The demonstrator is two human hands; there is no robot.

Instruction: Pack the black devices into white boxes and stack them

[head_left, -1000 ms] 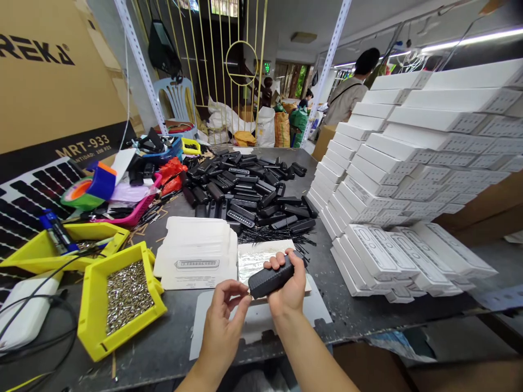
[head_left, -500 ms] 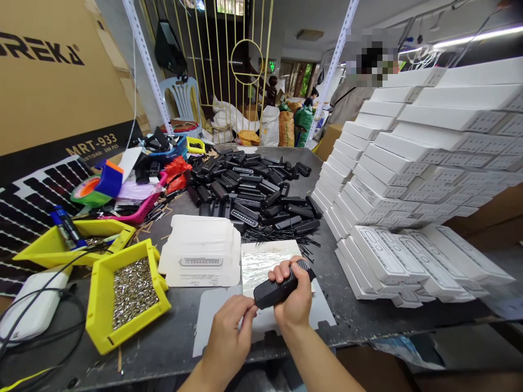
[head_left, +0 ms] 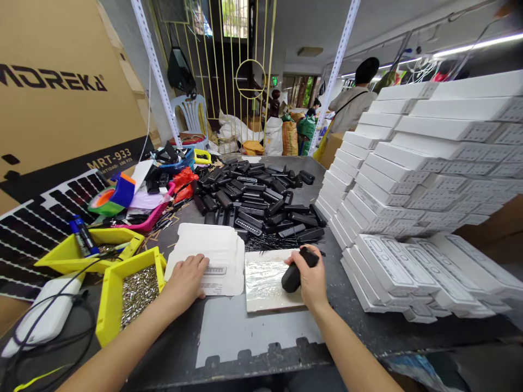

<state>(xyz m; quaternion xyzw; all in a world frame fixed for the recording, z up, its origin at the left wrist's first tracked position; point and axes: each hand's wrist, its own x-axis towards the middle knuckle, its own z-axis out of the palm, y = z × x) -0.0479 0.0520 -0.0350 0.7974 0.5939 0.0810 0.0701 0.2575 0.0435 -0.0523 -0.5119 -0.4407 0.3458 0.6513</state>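
Gripping a black ribbed case (head_left: 295, 275), the right hand (head_left: 311, 277) is being held closed over a shiny plastic sheet (head_left: 265, 279) near the front edge of the desk (head_left: 368, 321), its forearm reaching in from the lower right. The left hand (head_left: 187, 276) is being laid flat and open, palm down, on a stack of flat white cartons (head_left: 212, 256) just beside the sheet; its arm is being stretched in from the lower left. A grey die-cut card (head_left: 245, 332) is lying at the front edge, below both hands.

Toward the far edge of the desk, a heap of black cases (head_left: 257, 198) is being kept. Along the right edge, white boxes (head_left: 408, 163) are being stacked high. At the left front corner, a yellow bin of small metal parts (head_left: 131, 288) is sitting, with a second yellow bin (head_left: 81, 250) behind it and a pink tray (head_left: 151, 215) further back. A large brown carton (head_left: 61, 98) is being leaned at the left edge. Beyond the desk, a gilded metal gate (head_left: 241, 71), a plastic chair (head_left: 190, 111) and a person (head_left: 353, 103) facing away are being shown.

The case is partly covered by the fingers, so its far end is hard to make out. The printing on the cartons cannot be read, and the boxes are being cut off at the right border.
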